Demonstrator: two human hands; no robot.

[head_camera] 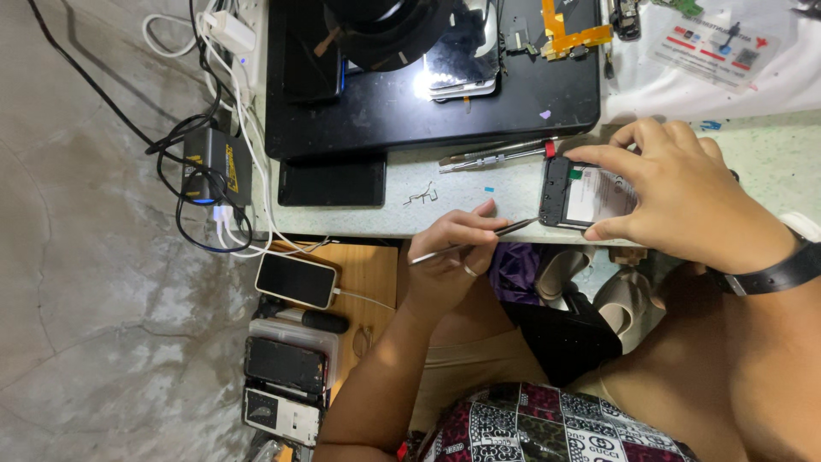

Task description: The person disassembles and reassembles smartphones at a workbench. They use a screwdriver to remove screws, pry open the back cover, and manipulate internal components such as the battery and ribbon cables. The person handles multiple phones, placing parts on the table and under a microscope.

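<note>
Pinching tweezers (470, 242) in the left hand (449, 257), with the opened phone (588, 195) clamped at the tabletop (479, 192) edge by the right hand (684, 197), a slipped tip is judged likely to scratch the internals.

Bare bench (479, 192) between black mat (428, 111) and edge; loose tools (496, 156) intrude.

Clearly a small phone-repair workshop. At twelve o'clock, a black rectangular work mat (479, 103) strewn with orange flex cables (571, 32) and a stripped glossy phone screen (457, 73) under a round black lamp or magnifier head (385, 30). Silver metal tweezers and probes (496, 156) lying on the pale speckled benchtop (479, 192). At nine o'clock, tangled black and white charger cables (214, 128). At seven o'clock, a clear plastic tray of worn handsets (286, 368) above bare grey concrete floor (85, 299).
</note>
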